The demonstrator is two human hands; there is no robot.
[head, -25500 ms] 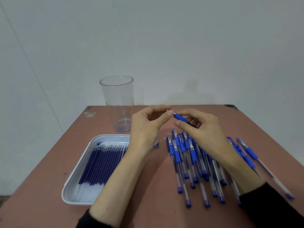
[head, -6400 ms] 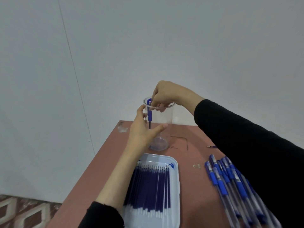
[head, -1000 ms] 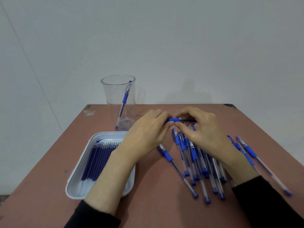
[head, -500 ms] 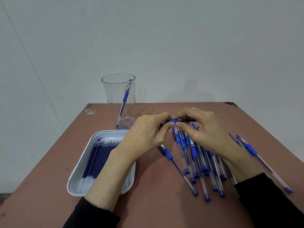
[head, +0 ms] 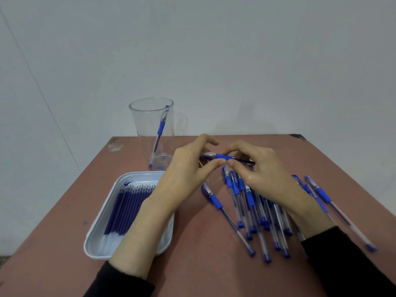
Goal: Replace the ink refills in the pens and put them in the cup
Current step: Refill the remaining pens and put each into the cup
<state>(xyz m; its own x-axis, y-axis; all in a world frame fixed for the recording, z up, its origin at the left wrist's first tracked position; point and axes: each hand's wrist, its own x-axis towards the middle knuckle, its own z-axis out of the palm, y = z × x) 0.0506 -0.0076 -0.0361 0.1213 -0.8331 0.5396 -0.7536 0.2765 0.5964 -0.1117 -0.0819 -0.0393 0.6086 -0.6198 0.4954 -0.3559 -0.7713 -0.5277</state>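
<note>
Centrally, left hand (head: 188,168) and right hand (head: 259,168), fingers pinched on one blue pen (head: 222,156), above loose pens (head: 252,202), refill tray (head: 94,243) left, cup (head: 147,125) behind.

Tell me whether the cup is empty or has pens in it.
Not empty: one pen leans tilted inside the clear cup, its blue grip high and its end on the bottom. The cup stands upright.

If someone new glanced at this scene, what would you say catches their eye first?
Probably the two hands, left hand and right hand, meeting mid-table on one blue pen. Right of them lies a fanned heap of pens. At the left sits a white tray of refills, with a clear cup behind it holding a single pen.
</note>
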